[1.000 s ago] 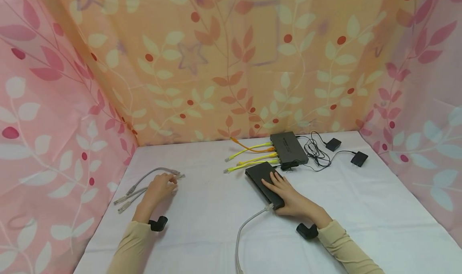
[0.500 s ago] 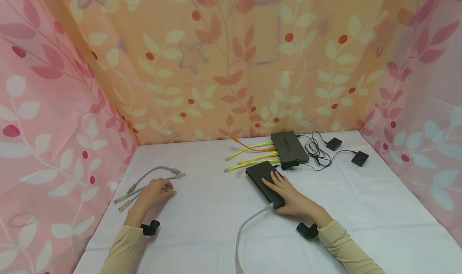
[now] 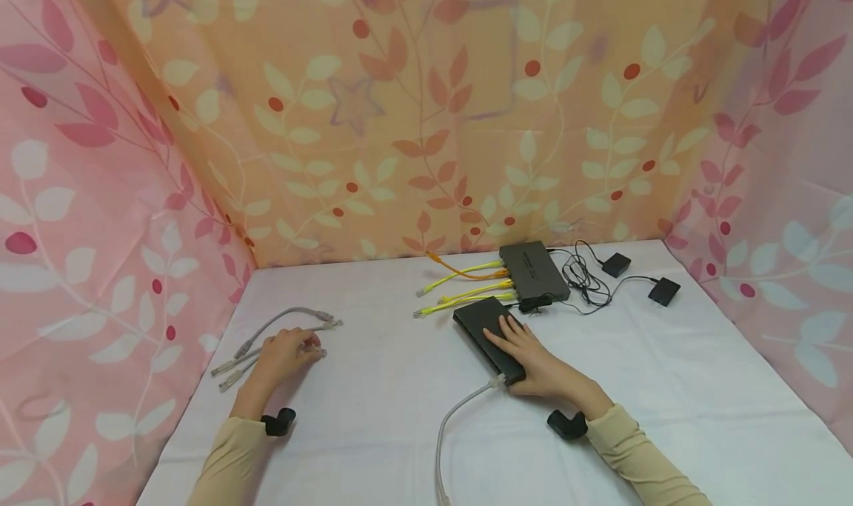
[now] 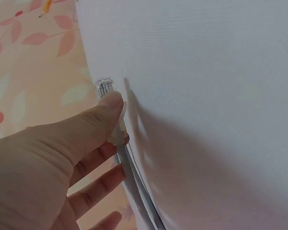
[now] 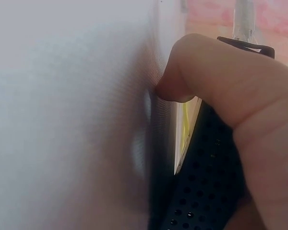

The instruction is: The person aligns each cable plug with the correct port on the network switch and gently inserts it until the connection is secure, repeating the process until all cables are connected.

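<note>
In the head view my left hand is on the left side of the table. Its thumb and finger pinch the plug end of a grey Ethernet cable, and the clear connector sticks out past the thumb. Two more grey cables lie beside this hand. My right hand lies over a black network switch, fingers spread across its top, thumb bent down by its side. The right wrist view shows the switch's perforated side. Another grey Ethernet cable is plugged into its near end.
At the back stands a dark grey network switch with several yellow cables and an orange cable plugged in. Thin black leads run to two black adapters. Patterned curtains surround the white tabletop.
My left hand has drawn back toward the front and left, and a clear connector now shows past its fingertips. The right hand and the black switch have stayed in place.
</note>
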Demonstrator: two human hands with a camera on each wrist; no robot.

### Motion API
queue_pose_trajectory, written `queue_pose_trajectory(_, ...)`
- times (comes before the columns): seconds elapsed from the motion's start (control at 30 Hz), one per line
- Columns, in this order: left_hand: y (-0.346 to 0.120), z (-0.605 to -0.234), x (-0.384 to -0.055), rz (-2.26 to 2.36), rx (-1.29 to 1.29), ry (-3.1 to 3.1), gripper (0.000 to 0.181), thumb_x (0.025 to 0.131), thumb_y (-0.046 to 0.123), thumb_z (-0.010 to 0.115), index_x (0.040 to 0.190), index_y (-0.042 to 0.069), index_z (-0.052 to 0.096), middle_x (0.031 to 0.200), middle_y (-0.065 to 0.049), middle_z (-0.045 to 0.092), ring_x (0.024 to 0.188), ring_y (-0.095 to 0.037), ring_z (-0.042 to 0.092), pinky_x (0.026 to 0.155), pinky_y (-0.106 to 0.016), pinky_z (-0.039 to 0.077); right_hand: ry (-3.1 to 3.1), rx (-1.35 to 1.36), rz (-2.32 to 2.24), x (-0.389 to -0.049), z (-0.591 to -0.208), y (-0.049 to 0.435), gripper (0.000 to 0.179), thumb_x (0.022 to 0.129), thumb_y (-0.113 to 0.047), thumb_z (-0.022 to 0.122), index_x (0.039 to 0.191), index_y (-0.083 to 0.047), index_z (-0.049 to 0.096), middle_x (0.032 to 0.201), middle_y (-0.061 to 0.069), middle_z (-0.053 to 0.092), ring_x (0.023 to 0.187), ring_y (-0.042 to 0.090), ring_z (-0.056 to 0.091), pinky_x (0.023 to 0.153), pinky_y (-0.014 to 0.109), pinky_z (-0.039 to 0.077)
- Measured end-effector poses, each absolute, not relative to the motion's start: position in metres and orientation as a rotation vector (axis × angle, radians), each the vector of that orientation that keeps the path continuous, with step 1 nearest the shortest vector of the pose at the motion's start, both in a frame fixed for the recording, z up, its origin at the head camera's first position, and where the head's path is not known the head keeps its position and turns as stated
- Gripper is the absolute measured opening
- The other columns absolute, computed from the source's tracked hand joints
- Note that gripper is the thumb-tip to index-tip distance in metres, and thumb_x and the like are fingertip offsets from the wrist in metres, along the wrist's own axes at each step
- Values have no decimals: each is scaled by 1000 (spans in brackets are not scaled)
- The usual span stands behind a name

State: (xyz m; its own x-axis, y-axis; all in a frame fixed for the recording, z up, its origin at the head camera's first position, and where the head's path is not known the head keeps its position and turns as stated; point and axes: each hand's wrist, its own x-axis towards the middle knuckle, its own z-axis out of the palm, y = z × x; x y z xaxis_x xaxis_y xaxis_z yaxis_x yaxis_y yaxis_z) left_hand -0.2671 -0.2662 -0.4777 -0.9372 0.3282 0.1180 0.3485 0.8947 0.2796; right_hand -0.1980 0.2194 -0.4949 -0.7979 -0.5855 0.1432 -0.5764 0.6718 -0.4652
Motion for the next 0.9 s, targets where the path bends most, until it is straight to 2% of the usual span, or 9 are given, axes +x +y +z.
queue_pose_trajectory(0.27, -266, -469, -264, -468, -537, -2979, 11, 79, 22, 73, 88, 18, 66, 84, 1, 60, 87, -26, 54, 85, -60, 32, 2864, -988, -771, -198, -495, 219, 99, 66, -16, 79, 148, -16, 24, 151, 26, 10, 140, 43, 4, 107, 61, 9)
queue_pose_trajectory(0.47, -264, -464, -262, -476, -615, -2946, 8, 82, 17, 70, 89, 17, 65, 84, -1, 59, 83, -24, 57, 84, -60, 34, 2860, -999, -796, -199, -496, 220, 100, 65, -15, 80, 148, -16, 24, 151, 26, 10, 140, 43, 4, 107, 62, 9)
queue_pose_trajectory(0.77, -257, -462, -260, -498, -744, -2859, 10, 81, 14, 70, 88, 17, 64, 82, -1, 57, 74, -20, 60, 67, -42, 47, 2856, -1001, -795, -198, -496, 220, 100, 66, -15, 80, 148, -16, 23, 151, 26, 10, 140, 42, 4, 107, 61, 8)
queue_pose_trajectory(0.9, -252, -459, -259, -527, -745, -2865, 10, 81, 13, 70, 88, 16, 65, 83, -1, 57, 77, -20, 59, 68, -40, 48, 2861, -1008, -790, -198, -495, 220, 99, 66, -15, 79, 148, -16, 23, 151, 26, 10, 139, 43, 5, 107, 62, 9)
